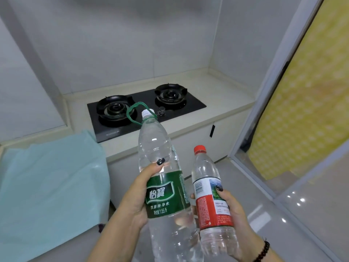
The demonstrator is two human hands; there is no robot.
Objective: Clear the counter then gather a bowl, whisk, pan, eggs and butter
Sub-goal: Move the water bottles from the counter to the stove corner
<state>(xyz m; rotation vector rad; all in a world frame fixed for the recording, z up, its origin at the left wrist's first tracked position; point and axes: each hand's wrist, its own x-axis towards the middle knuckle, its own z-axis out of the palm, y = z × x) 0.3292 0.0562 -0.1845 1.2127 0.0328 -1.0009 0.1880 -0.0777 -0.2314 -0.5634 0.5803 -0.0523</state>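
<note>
My left hand [135,197] grips a large clear water bottle [160,146] with a green label, a white cap and a green carry loop at its neck. My right hand [233,208] grips a smaller clear bottle [205,167] with a red cap and a red and white label. I hold both bottles upright, side by side, in front of the pale counter [222,95]. No bowl, whisk, pan, eggs or butter is in view.
A black two-burner gas hob [145,108] is set into the counter. A light blue cloth [51,180] covers the surface at the left. White cabinet doors sit below the counter. A sliding door frame [264,103] and a yellow patterned curtain [306,103] stand at the right.
</note>
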